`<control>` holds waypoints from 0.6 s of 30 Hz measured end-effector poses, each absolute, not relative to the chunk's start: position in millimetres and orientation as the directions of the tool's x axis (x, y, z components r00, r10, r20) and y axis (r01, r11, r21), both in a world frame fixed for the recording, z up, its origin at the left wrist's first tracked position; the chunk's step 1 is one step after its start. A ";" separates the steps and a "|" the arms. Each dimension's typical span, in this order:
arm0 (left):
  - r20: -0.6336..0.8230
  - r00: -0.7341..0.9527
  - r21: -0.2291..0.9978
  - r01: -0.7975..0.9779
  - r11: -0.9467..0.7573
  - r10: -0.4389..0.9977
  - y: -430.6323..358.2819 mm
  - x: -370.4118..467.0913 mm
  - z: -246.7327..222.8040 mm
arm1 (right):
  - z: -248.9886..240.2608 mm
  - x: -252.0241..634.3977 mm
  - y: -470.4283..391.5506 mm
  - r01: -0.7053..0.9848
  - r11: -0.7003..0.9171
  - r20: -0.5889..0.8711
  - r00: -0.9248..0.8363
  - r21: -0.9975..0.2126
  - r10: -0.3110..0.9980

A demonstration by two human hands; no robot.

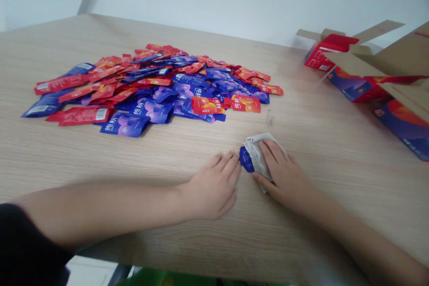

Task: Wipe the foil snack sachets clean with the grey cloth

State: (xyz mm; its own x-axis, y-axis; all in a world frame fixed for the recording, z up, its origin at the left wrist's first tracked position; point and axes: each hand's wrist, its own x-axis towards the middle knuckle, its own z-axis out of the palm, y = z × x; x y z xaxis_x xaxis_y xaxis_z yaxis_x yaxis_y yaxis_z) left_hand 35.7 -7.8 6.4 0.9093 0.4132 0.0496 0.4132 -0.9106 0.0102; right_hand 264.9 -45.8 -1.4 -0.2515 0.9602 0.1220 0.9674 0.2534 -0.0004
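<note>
A blue packet (246,159) lies on the wooden table, partly covered by a folded grey-white cloth (257,154) with a wavy patterned edge. My right hand (283,174) is closed on the cloth, thumb at its near side and fingers on top. At the packet's left end rests my left hand (216,185), its fingers together and their tips at the packet's edge; whether it grips the packet is hidden. Beyond both hands spreads a large pile of red and blue packets (187,91), overlapping one another.
Open cardboard boxes stand at the right: a small red one (321,53) at the back, a blue and red one (351,85) and a larger one (402,125) nearer. A pale wall (217,0) rises behind the table (150,161).
</note>
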 end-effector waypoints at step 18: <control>0.067 0.908 0.027 0.414 -0.910 0.414 -7.0 36.1 6.8 | -4.8 253.3 -39.5 0.940 0.340 0.172 -0.336 0.009 0.926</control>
State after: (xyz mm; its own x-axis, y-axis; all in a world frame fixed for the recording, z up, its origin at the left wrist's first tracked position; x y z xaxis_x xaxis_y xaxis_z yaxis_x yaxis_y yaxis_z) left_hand 36.1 -7.0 6.8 0.9076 0.4145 0.0673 0.4136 -0.9100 0.0271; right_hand 253.3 -39.5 -4.8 -0.3365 0.9259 0.1716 0.9404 0.3401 0.0089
